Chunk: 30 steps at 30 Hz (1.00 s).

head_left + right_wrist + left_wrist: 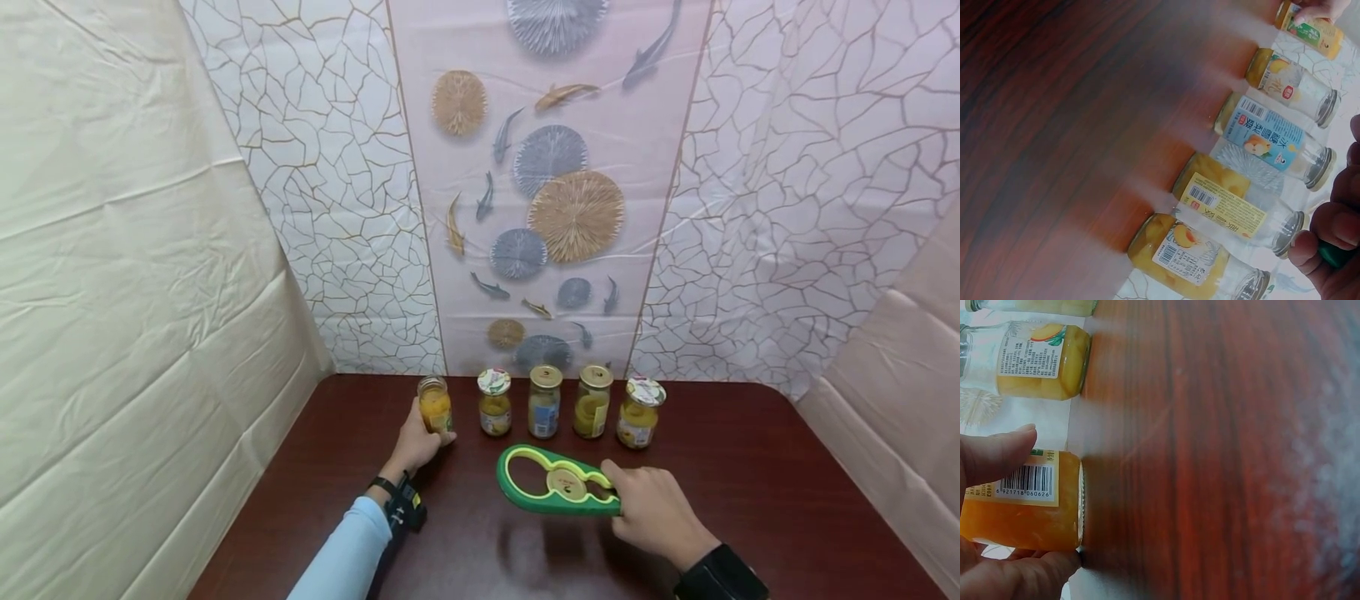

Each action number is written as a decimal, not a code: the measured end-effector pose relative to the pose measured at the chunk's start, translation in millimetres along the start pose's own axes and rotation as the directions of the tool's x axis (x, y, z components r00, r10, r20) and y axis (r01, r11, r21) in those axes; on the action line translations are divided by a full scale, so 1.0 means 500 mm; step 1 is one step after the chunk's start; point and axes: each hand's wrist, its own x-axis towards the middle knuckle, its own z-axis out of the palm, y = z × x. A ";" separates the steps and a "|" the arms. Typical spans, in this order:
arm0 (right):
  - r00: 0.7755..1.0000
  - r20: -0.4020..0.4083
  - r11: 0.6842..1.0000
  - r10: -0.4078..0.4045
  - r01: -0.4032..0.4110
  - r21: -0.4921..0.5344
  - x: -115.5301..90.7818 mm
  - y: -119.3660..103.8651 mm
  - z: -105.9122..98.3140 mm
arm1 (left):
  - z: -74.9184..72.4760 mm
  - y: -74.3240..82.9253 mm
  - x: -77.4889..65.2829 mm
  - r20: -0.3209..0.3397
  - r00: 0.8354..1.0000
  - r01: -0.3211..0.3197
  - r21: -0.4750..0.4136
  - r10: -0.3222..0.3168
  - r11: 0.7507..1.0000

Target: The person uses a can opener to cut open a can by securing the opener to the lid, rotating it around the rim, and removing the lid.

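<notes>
At the left end of a row of jars, my left hand (415, 442) grips a glass jar of orange fruit (435, 407) with its top uncovered. The left wrist view shows the thumb (1000, 453) across that jar's barcode label and the fingers around the other side, its base right at the tabletop. My right hand (658, 510) holds a green and yellow jar opener (517, 500) by one end, above the table. A gold lid (566, 485) sits within the opener's middle opening. In the right wrist view, only a bit of the green handle (1335, 253) shows beneath the curled fingers.
Lidded fruit jars stand to the right: one with a white patterned lid (495, 404), a blue-labelled one (544, 404), a yellow-labelled one (592, 404) and another white-lidded one (639, 414). The dark red table (465, 533) reaches back to a patterned cloth backdrop (360, 250).
</notes>
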 end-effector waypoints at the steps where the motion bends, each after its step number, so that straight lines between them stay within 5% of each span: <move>1: 1.000 0.000 1.000 0.000 0.000 0.001 0.000 0.000 0.000 | 0.000 0.001 0.000 0.001 1.000 -0.005 0.004 0.005 1.000; 30: 1.000 -0.003 0.999 -0.026 0.026 0.031 -0.001 0.007 0.004 | 0.003 0.002 -0.003 -0.011 1.000 0.004 0.004 -0.004 1.000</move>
